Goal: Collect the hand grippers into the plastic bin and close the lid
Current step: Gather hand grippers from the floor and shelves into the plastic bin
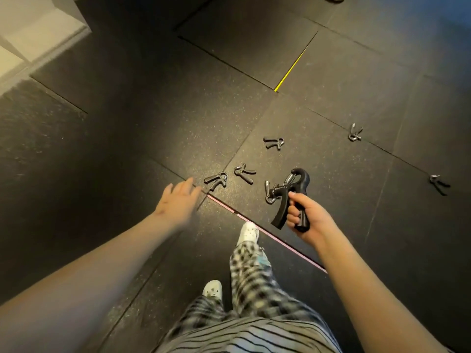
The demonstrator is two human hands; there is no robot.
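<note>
Hand grippers lie scattered on the black rubber floor, and one more is held above it. The right grip has its fingers curled around one handle of the large black hand gripper, with the thumb laid on the upper part of that handle. The spring and the rounded head point away from me, and the second handle hangs free on the left side. Just left of this tool I see a shiny metal piece. I cannot tell whether it belongs to the tool or lies on the floor under it.

The left grip is spread, with the fingers straight and holding nothing. It is blurred and hovers just beside the nearest small gripper; I cannot say whether the fingertips touch it. A second small gripper lies near that one on its right, and a third small gripper lies farther from me. Well apart, to the right, a silver gripper sits on a seam between floor tiles, and a dark gripper lies near the right edge of the view.

A yellow line and a pink line run along tile seams. Below I see white shoes, checked trousers and a striped shirt. A pale step fills the upper left corner.
</note>
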